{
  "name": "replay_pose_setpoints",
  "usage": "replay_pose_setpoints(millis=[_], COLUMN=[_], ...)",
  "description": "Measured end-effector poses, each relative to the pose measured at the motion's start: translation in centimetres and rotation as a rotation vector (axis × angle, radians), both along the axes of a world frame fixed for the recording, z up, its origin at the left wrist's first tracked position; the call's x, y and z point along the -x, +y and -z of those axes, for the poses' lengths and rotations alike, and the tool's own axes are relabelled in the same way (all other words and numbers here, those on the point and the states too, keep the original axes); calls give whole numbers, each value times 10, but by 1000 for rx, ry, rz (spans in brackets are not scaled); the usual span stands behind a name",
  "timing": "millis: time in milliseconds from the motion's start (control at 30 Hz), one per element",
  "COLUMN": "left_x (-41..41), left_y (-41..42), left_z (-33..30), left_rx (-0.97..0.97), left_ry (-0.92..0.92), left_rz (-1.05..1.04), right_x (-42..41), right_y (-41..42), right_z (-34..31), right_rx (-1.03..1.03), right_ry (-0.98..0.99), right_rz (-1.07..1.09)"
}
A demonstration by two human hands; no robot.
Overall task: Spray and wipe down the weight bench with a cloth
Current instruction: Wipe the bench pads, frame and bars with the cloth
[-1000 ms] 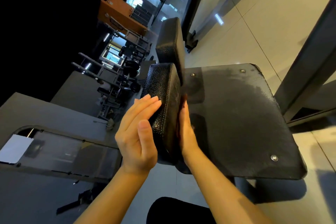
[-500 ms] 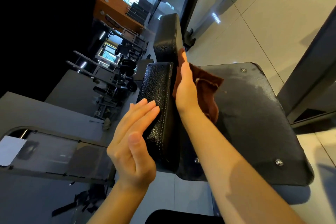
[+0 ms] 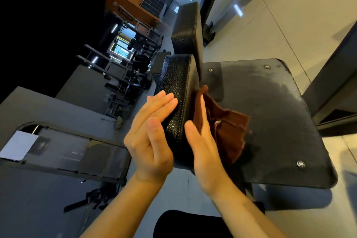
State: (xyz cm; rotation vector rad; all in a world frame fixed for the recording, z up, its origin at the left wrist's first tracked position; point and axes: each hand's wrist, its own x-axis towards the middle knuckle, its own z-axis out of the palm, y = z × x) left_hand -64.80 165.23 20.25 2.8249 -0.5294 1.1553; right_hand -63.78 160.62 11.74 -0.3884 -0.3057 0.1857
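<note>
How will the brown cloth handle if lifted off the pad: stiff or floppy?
Likely floppy: the cloth folds and droops under the right hand. Probably light, since flat fingers alone press it to the pad. Its frayed edge may snag.

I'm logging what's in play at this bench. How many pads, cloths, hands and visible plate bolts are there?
Black padded cushions: 2, the near pad and the far pad
Brown cloth: 1
Hands: 2, left hand and right hand
Plate bolts: 3
Total: 8
</note>
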Motion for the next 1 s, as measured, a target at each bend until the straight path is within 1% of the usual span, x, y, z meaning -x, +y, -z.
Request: replay_pose_setpoints(millis=[67, 133, 233, 400, 500, 600, 667, 767, 833, 933, 1000], left_x=[0, 1, 2, 1, -2, -3, -3, -3, -3, -2, 0], left_y=[-1, 0, 0, 1, 1, 0, 0, 3, 3, 1, -1], left_z=[-1, -1, 0, 1, 0, -1, -2, -2, -2, -1, -1], left_rx=[-1, 9, 17, -5, -23, -24, -35, -64, -50, -40, -37], left_ry=[10, 17, 24, 7, 5, 6, 17, 15, 24, 22, 25], left_rz=[-9, -4, -7, -10, -9, -35, -35, -31, -41, -64, -82], right_x=[13, 17, 16, 0, -49, -91, -74, -4, 32, 35, 18], right_y=[-5, -7, -4, 8, 6, 4, -2, -20, -25, -19, -16], right_z=[7, 14, 18, 14, 1, -11, -14, -10, -8, -2, -3], right_rx=[20, -11, -17, 122, 110, 165, 130, 12, -4, 32, 59], right_ry=[-75, -117, -95, 62, 167, 289, 299, 232, 173, 110, 121], right_rz=[8, -7, -44, 61, 8, -87, -125, -96, -84, -85, -71])
